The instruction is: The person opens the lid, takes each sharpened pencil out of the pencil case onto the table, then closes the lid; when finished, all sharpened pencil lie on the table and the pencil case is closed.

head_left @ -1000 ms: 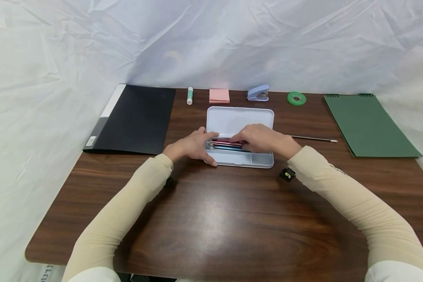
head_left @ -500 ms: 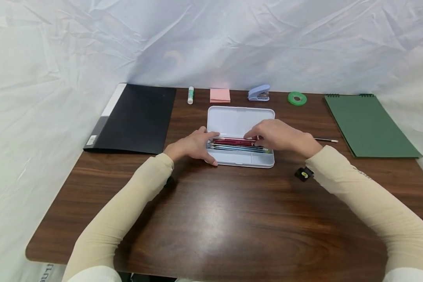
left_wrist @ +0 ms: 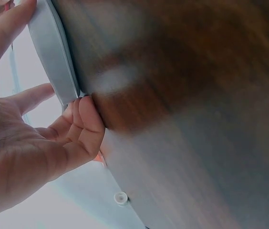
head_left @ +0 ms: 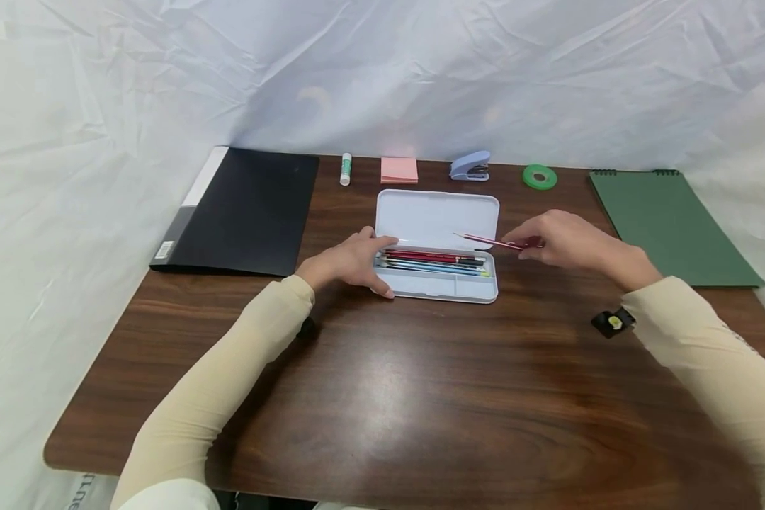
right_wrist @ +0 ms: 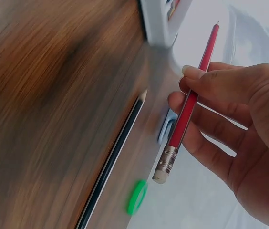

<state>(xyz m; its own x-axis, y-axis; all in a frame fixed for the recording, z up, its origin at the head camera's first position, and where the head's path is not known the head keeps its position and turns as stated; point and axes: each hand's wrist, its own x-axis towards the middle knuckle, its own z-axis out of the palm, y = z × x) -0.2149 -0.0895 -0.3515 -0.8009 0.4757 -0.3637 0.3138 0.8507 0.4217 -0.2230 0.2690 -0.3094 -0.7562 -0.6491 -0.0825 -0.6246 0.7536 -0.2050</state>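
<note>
Red pencil in hand, case lying open

Right hand (head_left: 561, 237) pinches a slim red pencil with a pale eraser (right_wrist: 186, 113) between thumb and fingers, in the air just right of the flat white rectangular pencil case (head_left: 421, 285). Tip points back toward the case. Left hand (head_left: 355, 262) grips the case's left end, thumb at the near edge, index finger by the hinge.

A long black pencil with a sharpened tip (right_wrist: 111, 160) lies on the dark wood-grain table (head_left: 382, 397), right of the case and apart from it.

Progress: partway, by my judgement. Two pencils lie outside the case; several red and light-blue pencils (head_left: 433, 268) sit in its long compartment. Lid (head_left: 436, 212) tipped back, not closed.
</note>
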